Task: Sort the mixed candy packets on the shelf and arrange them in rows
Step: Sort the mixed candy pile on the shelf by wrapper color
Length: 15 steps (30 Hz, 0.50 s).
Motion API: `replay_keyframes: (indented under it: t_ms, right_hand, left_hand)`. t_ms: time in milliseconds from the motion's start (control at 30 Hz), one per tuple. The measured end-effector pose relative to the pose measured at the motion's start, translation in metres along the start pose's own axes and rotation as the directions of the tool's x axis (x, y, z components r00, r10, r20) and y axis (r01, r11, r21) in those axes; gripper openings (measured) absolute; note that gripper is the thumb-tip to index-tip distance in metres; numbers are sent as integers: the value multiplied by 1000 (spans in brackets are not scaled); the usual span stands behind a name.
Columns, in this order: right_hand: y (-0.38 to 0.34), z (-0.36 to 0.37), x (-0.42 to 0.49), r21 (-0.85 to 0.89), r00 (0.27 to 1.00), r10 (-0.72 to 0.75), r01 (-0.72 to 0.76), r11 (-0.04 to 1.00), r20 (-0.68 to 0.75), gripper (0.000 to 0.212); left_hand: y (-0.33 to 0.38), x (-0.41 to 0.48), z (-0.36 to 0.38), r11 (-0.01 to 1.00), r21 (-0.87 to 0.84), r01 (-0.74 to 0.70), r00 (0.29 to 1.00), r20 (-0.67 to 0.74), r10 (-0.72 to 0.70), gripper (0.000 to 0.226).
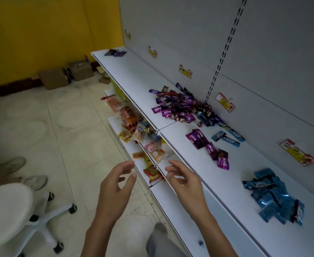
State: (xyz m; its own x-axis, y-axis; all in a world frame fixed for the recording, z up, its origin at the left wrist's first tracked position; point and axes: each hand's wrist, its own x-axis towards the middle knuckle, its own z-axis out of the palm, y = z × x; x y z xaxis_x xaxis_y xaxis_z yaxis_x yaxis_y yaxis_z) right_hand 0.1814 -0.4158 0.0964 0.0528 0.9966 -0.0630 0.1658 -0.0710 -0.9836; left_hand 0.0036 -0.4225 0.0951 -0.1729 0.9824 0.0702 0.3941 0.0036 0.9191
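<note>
A person's left hand point(116, 186) and right hand point(185, 179) hover empty, fingers loosely spread, just in front of the white shelf point(134, 78). On the shelf, a mixed pile point(182, 105) of purple and dark candy packets lies against the back wall. Nearer along the shelf sit a few purple packets point(208, 147), with three blue sticks point(228, 138) just behind them. A blue heap point(274, 196) lies at the shelf's near end. A white stool point(9, 208) stands left of the shelf.

left hand point(117, 184) empty, fingers spread | right hand point(184, 180) likewise | blue packets point(274, 196) apparently heaped on shelf point(232, 175)
</note>
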Motion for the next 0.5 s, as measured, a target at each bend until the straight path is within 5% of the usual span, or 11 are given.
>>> replay_keyframes:
  t_ms: [500]
  right_hand:
    - [-15, -2, 187, -55, 976, 9, -22, 998, -217, 30]
  left_hand:
    - [6, 207, 48, 988, -119, -97, 967, 225, 122, 25]
